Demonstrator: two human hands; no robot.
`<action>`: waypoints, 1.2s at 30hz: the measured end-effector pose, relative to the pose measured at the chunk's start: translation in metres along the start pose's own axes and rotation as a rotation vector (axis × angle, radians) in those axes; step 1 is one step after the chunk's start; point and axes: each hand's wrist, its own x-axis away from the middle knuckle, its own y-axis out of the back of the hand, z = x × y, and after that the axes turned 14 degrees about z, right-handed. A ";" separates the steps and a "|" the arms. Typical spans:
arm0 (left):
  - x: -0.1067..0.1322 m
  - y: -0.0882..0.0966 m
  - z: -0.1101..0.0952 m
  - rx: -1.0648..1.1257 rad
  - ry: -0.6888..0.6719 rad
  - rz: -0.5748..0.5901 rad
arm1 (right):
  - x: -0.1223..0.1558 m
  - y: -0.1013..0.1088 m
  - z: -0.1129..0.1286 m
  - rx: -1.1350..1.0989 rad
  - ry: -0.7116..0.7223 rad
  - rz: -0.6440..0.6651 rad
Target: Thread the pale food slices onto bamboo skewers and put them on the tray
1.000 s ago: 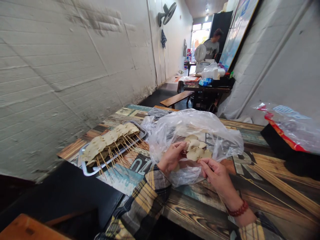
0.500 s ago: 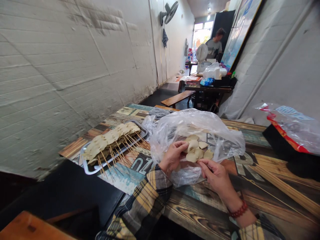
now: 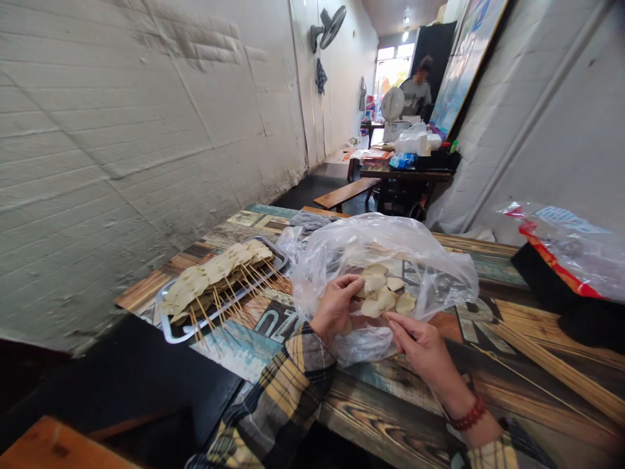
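Note:
A clear plastic bag (image 3: 415,260) lies open on the printed wooden table (image 3: 390,404), with several pale round food slices (image 3: 383,293) inside. My left hand (image 3: 336,306) is closed, pinching a slice at the bag's mouth. My right hand (image 3: 422,348) is pinched on a thin bamboo skewer whose tip meets the slices. A metal tray (image 3: 173,332) at the left holds several finished skewers (image 3: 215,270) of the same slices.
A bundle of loose bamboo skewers (image 3: 551,365) lies at the right. A black box with a red-and-clear bag (image 3: 566,254) sits at the far right. A white brick wall runs along the left. Far back, a person stands by a cluttered table (image 3: 405,172) and bench.
My hands have shifted only slightly; the right hand's skewer tip has pushed a little closer into the slices held by the left hand.

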 end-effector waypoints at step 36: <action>-0.002 0.000 0.003 -0.203 0.006 0.076 | -0.004 -0.001 0.010 -0.275 -0.069 0.034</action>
